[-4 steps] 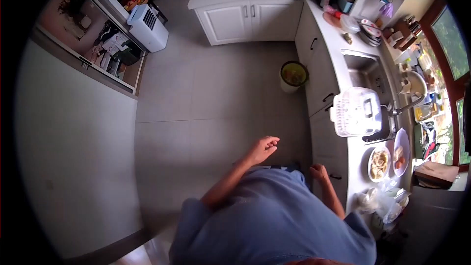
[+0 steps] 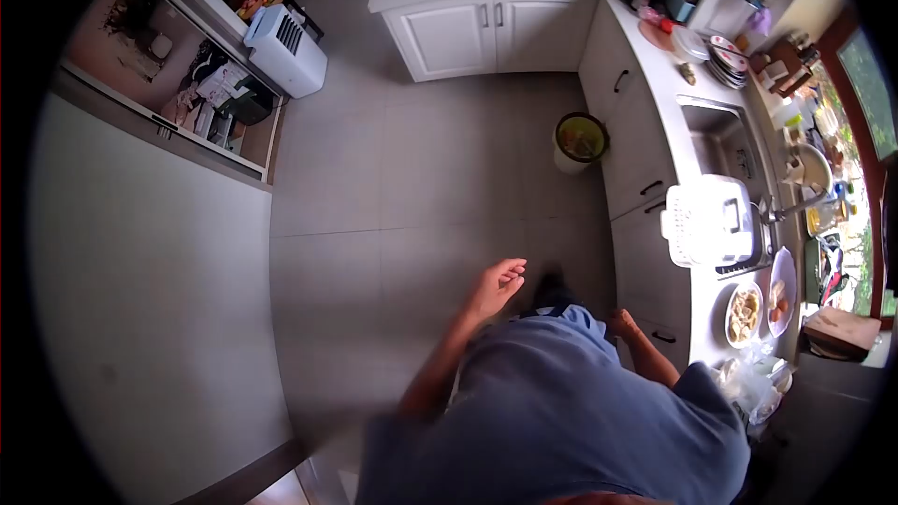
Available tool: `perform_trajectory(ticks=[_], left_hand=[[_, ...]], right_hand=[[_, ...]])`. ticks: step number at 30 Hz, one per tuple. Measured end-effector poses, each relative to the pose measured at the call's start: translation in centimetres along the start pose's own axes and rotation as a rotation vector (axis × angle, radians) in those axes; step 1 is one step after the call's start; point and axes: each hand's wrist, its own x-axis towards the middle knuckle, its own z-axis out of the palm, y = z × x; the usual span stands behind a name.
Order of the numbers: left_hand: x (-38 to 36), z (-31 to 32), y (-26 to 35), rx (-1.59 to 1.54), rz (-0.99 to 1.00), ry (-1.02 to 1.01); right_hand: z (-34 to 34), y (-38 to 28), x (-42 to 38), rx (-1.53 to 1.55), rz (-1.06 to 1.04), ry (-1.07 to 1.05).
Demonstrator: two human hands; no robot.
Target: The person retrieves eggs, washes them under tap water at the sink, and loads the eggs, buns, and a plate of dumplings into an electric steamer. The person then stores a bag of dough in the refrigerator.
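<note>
My left hand [image 2: 497, 289] hangs in front of my body over the grey floor [image 2: 421, 168], its fingers loosely curled but apart, with nothing in them. Close to the lower cabinets, my right hand [image 2: 623, 324] is beside my blue shirt, near a dark cabinet handle [image 2: 663, 337] without visibly touching it. Its fingers are small and blurred, so their pose is unclear. A dark shoe [image 2: 554, 291] shows on the floor between my hands.
Along the right counter are a sink [image 2: 725, 137], a white rack [image 2: 708, 222], a plate of food [image 2: 744, 315] and plastic bags [image 2: 745, 381]. A bin [image 2: 580, 141] stands by the cabinets. A white appliance [image 2: 286, 51] is at the upper left.
The counter and bin have shifted right in view. My right hand is slightly farther right, my left hand has stayed nearly in place, and a dark shoe has come into sight.
</note>
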Motion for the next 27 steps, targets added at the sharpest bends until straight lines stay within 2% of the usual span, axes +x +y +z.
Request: perform_trajectory(ticks=[1, 2, 4, 6, 7, 8, 10, 11, 13, 14, 15, 16, 17, 18, 19, 20, 21, 22, 23, 24, 25, 26, 27], left_hand=[[0.9, -0.4, -1.0, -0.057, -0.009, 0.034], [1.7, -1.0, -1.8, -0.085, -0.025, 0.085], [2.9, -5.0, -3.8, -0.109, -0.059, 0.192], [5.0, -9.2, -6.7, -0.148, -0.093, 0.261], [6.2, -11.2, -8.1, -0.154, -0.108, 0.276], [7.5, -13.4, -9.5, -0.155, -0.121, 0.287], [10.6, -18.0, -13.5, -0.170, -0.173, 0.294], [11.0, -20.7, -16.0, -0.076, -0.218, 0.307], [12.7, -26.9, -22.1, 0.110, -0.268, 0.323], [11.6, -29.1, -29.2, 0.219, -0.276, 0.373], [10.6, -31.5, -35.8, 0.326, -0.290, 0.424], [10.0, -34.3, -34.5, 0.040, -0.557, 0.437], [7.8, -35.7, -42.4, 0.106, -0.574, 0.552], [5.7, -37.3, -44.5, 0.226, -0.572, 0.534], [5.6, -39.5, -39.9, -0.489, -0.839, 0.746], [2.1, -40.4, -46.8, 0.318, -0.540, 0.407], [2.5, -41.3, -44.6, -0.322, -0.705, 0.638], [3.2, -42.1, -41.9, -0.933, -0.766, 1.042], [3.9, -43.1, -42.1, -0.843, -0.936, 1.129], [3.8, -44.4, -42.5, -0.726, -0.886, 0.910], [4.4, -45.1, -44.1, -0.620, -0.882, 0.876], [6.4, -46.4, -44.3, -0.812, -0.976, 0.893], [7.3, -48.0, -46.4, -0.893, -0.959, 0.789]], right_hand=[[-1.1, 3.4, 2.6, -0.037, -0.008, -0.087], [-4.0, -0.4, 1.6, -0.111, 0.228, -0.184], [-3.5, 1.8, 7.2, -0.364, -0.103, -0.339], [-4.6, -7.5, 9.4, -0.362, 0.181, -0.353], [-4.4, -8.6, 12.7, -0.441, 0.083, -0.400], [-4.0, -6.5, 18.0, -0.511, -0.020, -0.443], [-3.6, -8.2, 25.9, -0.468, -0.136, -0.449], [-3.0, -10.6, 28.6, -0.355, -0.141, -0.428], [-3.4, -21.0, 34.0, -0.464, -0.102, -0.438], [-3.9, -27.9, 36.0, -0.674, -0.035, -0.478], [-3.0, -31.0, 39.7, -0.782, -0.203, -0.426], [-2.6, -33.4, 44.4, -0.909, -0.382, -0.376], [-4.1, -39.2, 46.9, -1.113, -0.738, -0.291], [-4.4, -46.1, 48.6, -1.297, -1.123, -0.210], [-4.8, -53.3, 49.5, -0.886, -0.718, -0.218], [-4.9, -60.4, 49.7, -0.476, -0.309, -0.205], [-4.4, -65.3, 51.4, -0.472, -0.298, -0.211], [-4.1, -69.8, 53.8, -0.464, -0.286, -0.209], [-3.7, -74.0, 56.4, -0.452, -0.273, -0.207], [-3.3, -78.0, 58.8, -0.435, -0.329, -0.210], [-2.5, -80.9, 61.3, -0.416, -0.385, -0.214], [-1.8, -83.0, 64.1, -0.403, -0.429, -0.219], [-1.2, -85.9, 66.4, -0.387, -0.419, -0.220]])
